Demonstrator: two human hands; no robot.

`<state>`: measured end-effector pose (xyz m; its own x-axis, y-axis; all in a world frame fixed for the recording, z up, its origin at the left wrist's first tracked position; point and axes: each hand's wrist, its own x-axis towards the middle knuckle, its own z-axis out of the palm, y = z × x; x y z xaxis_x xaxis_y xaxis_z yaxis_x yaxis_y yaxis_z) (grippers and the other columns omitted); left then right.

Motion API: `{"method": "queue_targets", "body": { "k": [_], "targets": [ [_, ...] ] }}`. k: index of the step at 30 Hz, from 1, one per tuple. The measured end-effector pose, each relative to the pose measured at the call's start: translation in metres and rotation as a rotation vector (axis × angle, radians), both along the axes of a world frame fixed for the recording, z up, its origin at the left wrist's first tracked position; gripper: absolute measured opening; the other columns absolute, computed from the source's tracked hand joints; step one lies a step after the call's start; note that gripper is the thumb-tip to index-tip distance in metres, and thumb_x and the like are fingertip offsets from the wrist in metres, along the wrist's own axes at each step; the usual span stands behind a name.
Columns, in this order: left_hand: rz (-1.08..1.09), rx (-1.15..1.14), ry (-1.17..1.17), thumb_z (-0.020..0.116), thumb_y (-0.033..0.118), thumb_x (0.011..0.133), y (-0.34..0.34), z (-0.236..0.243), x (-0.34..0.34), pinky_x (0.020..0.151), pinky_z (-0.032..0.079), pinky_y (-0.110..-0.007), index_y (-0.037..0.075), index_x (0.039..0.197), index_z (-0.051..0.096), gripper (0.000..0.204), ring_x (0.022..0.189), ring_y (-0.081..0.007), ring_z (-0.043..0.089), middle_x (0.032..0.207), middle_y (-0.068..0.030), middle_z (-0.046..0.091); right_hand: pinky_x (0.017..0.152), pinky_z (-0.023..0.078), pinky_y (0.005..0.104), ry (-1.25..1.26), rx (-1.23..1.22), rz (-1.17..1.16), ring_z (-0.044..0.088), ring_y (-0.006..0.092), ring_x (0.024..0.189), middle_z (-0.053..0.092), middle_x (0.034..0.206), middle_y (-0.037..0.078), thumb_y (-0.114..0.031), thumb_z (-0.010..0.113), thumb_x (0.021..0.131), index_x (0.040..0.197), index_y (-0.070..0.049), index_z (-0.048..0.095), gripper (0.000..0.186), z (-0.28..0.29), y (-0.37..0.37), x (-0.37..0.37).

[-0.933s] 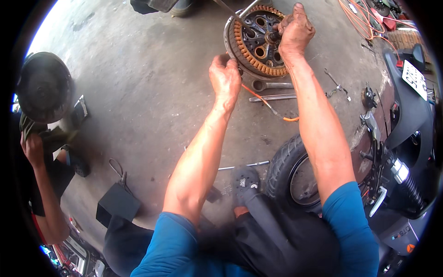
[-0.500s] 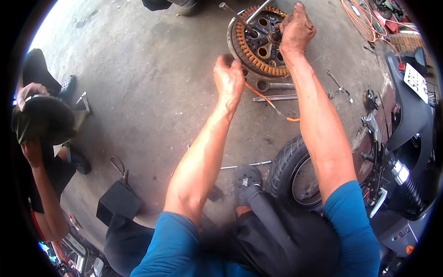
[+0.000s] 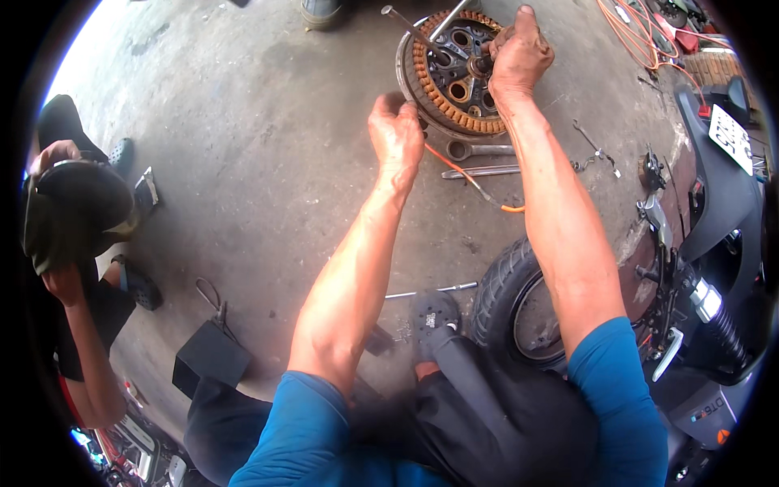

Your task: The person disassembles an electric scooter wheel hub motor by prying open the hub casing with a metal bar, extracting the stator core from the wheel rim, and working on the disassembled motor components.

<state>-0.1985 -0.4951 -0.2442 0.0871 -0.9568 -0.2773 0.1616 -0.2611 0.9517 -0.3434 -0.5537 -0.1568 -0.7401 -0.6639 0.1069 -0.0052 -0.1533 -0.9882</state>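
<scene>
On the concrete floor at the top stands a round clutch assembly (image 3: 461, 118), with a ring of rust-brown friction blocks around a dark hub with several round holes. Pinched at its lower left rim are the fingers of my left hand (image 3: 395, 140), their tips partly hidden. My right hand (image 3: 522, 63) closes around a dark stub (image 3: 485, 62) at the hub's centre, thumb pointing up. One metal rod (image 3: 412, 32) leans out of a hub hole toward the upper left. A second shiny bar (image 3: 449, 22) slants across the assembly's top edge.
Below the assembly lie a large wrench (image 3: 487, 150), a metal bar (image 3: 479, 172) and an orange hose (image 3: 458, 166). A tyre (image 3: 497, 300) lies near my shoe (image 3: 434, 312). Motorcycle parts (image 3: 714, 219) line the right side. Another person (image 3: 77, 211) at the left holds a dark cap-shaped object.
My left hand has shifted slightly left, staying at the rim; the right hand keeps its hold on the stub. At the left, the other person's hands and dark object have moved a little.
</scene>
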Motion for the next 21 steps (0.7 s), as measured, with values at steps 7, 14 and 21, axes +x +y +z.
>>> {"method": "queue_targets", "body": {
  "k": [7, 14, 21],
  "targets": [
    [-0.032, -0.006, -0.018, 0.057, 0.011, 0.087, 0.003, 0.008, 0.000, 0.056, 0.052, -0.030, -0.009, 0.106, 0.058, 0.028, 0.062, -0.0186, 0.062, 0.079, -0.0138, 0.065, 0.045, 0.047, 0.0355, 0.071, -0.132, -0.006, 0.039, 0.0147, 0.041, 0.037, 0.047, 0.003, -0.025, 0.051, 0.097, 0.056, -0.010, 0.041, 0.044, 0.000, 0.001, 0.004],
    [-0.020, 0.035, 0.037, 0.056, 0.014, 0.089, 0.027, 0.009, -0.013, 0.061, 0.054, -0.032, -0.011, 0.118, 0.054, 0.038, 0.069, -0.0185, 0.063, 0.086, -0.0152, 0.065, 0.044, 0.049, 0.0342, -0.088, -0.173, -0.071, 0.046, 0.0152, 0.040, 0.046, 0.046, 0.005, -0.029, 0.048, 0.100, 0.057, -0.004, 0.050, 0.050, -0.002, 0.027, -0.022],
    [-0.020, 0.020, 0.092, 0.058, 0.012, 0.089, 0.021, 0.016, -0.011, 0.056, 0.051, -0.031, -0.011, 0.114, 0.057, 0.034, 0.063, -0.0182, 0.062, 0.082, -0.0139, 0.066, 0.045, 0.046, 0.0329, -0.011, -0.135, -0.031, 0.040, 0.0135, 0.041, 0.042, 0.048, 0.003, -0.027, 0.054, 0.098, 0.054, -0.009, 0.043, 0.048, -0.004, 0.003, 0.000]
  ]
}}
